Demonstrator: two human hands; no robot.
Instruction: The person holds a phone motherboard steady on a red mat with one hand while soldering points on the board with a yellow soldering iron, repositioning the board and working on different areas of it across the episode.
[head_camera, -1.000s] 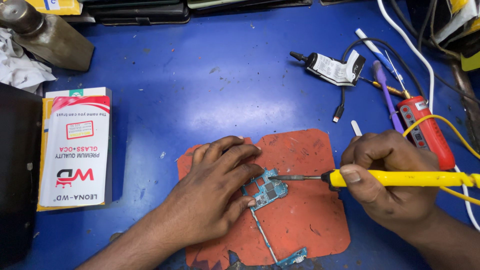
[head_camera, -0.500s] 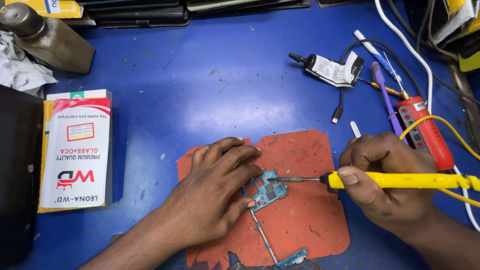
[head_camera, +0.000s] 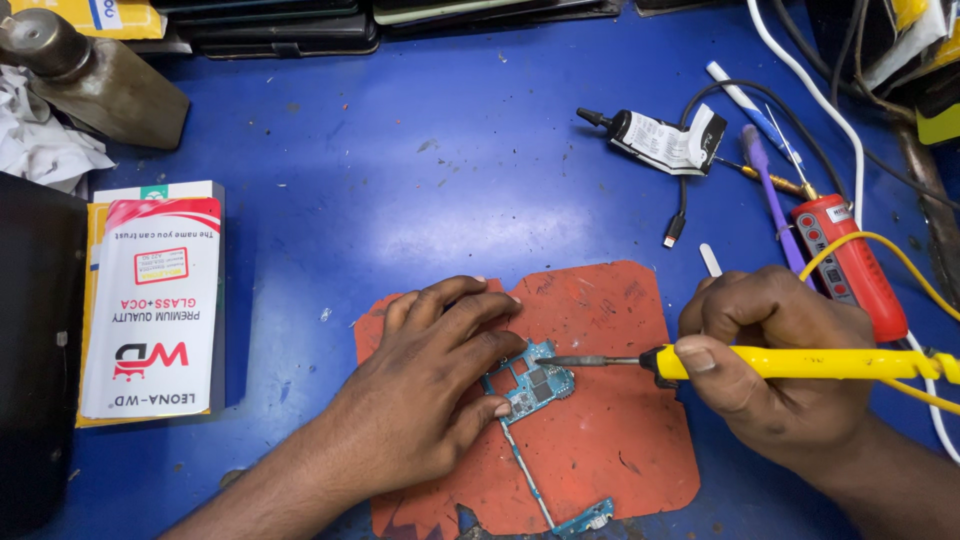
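Note:
A small blue-green circuit board (head_camera: 535, 385) lies on a worn orange mat (head_camera: 610, 450) on the blue bench. My left hand (head_camera: 435, 385) rests flat on the mat, its fingers pressing the board's left side. My right hand (head_camera: 775, 365) grips a yellow soldering iron (head_camera: 800, 362). The iron's metal tip touches the top edge of the board. A thin strip runs from the board down to a small connector piece (head_camera: 585, 520) at the mat's lower edge.
A white and red box (head_camera: 150, 305) lies at the left beside a dark case (head_camera: 35, 350). A black glue tube (head_camera: 655, 138), a purple tool (head_camera: 770, 195), a red tester (head_camera: 850, 265) and several cables sit at the upper right. A brown bottle (head_camera: 85, 75) lies upper left.

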